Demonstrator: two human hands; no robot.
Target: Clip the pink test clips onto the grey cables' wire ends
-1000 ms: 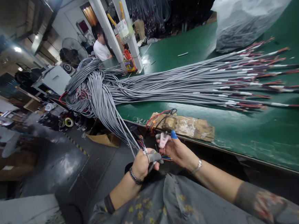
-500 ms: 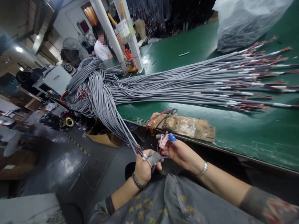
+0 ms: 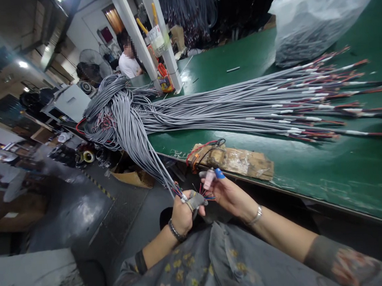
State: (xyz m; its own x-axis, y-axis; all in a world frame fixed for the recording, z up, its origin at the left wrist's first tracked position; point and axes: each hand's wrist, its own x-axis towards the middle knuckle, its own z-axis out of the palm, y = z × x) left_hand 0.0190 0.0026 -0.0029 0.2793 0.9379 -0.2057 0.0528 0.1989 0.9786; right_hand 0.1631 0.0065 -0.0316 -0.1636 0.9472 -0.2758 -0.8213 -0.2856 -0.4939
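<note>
My left hand, its thumb wrapped in a grey covering, closes around the end of a grey cable bundle. Thin coloured wires, red, blue and dark, fan out beyond its thumb. My right hand is beside them, fingers bent together in a pinch on the wire ends. It wears a blue cover on one fingertip and a pinkish wrap, blurred, on another. Exactly which wires are between the right fingers is hidden. From my left hand the bundle rises to a coiled heap on the green table.
Many grey cables with stripped ends lie along the table. A worn wooden board sits at its near edge, with a small wired piece on it. Back right stands a clear plastic bag. White posts rise behind; a person sits beyond.
Both hands stay in nearly the same place. The right fingers move slightly at the wires, and the pinkish wrap is now smeared by motion. The whole view shifts a little.
</note>
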